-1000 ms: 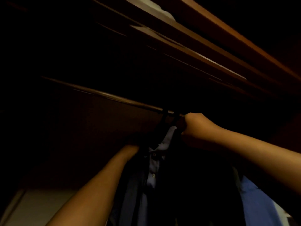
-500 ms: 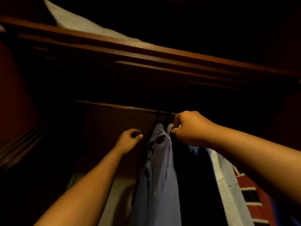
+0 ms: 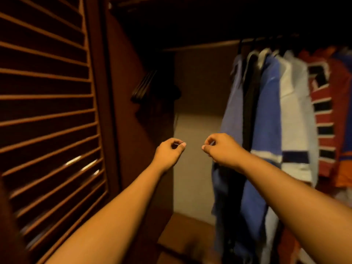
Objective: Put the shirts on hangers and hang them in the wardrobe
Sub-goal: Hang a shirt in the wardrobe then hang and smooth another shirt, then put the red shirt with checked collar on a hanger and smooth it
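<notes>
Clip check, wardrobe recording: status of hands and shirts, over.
Left hand and right hand loosely curled, holding nothing. Row of blue, black and white shirts hangs on the wooden rail. Nothing in the way.

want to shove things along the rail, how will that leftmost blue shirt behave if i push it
The leftmost blue shirt looks thin and hangs in loose folds, so it will likely give and sway. Its hanger hook sits on the rail, so it probably slides easily.
</notes>
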Motion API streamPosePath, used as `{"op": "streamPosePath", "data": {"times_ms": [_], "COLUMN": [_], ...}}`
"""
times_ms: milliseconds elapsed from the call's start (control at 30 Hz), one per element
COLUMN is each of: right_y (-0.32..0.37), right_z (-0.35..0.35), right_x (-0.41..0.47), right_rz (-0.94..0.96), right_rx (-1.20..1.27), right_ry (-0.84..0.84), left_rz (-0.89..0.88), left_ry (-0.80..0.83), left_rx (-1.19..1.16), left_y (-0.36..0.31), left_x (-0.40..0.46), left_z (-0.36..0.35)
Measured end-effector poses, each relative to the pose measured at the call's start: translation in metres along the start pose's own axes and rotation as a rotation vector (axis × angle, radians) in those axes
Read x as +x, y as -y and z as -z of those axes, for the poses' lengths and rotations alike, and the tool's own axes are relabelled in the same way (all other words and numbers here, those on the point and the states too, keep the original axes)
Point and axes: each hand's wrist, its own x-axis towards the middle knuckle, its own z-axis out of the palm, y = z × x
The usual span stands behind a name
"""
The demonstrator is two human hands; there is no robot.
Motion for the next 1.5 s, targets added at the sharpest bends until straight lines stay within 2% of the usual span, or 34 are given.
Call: {"op": "streamPosePath", "data": {"times_ms": [167,300,400,500,667,833,1000,1133,1500], "right_y": [-0.013,-0.002,0.02,0.045,0.097,0.149,0.192,0.223,0.309], "right_z": [-0.142,-0.231,-0.281,-0.323,-0.368,-0.405,-0.457,-0.512,-0.661], "right_x": [-0.081,-0.169,-0.244,-0.313,-0.392,-0.417,-0.401,-0.366,-0.247], "right_rz": [-0.112,-0.16,-0.189,-0.167,-0.102,-0.007,0.095,0.141,0.123], "right_rx": [0.126,0.119,0.108,0.084,0.088,0.073,0.041,0.023,-0.083], "right_ry": [0.326,0.511,0.634,0.772,0.903,0.957,0.978,1.015,1.099], "left_rz": [0.271,0.494,0.679,0.818,0.968,1.04,1.087,1.112,1.224], "left_ry": [-0.011,0.018,0.026,-0.058,-0.158,-0.223,-0.284,-0.282,-0.264], "left_rx": [0.059,0.067,0.07,0.096,0.199,0.307,0.347,0.358,0.348], "left_y": [0.082,0.137,0.164,0.18,0.193,0.21,0.247,0.294,0.426], "left_x": [-0.138,-0.27,-0.375,-0.465,-0.552,-0.594,-0.597,-0.572,-0.474], "left_z": [0.021,0.049,0.081,0.117,0.184,0.24,0.285,0.32,0.41]}}
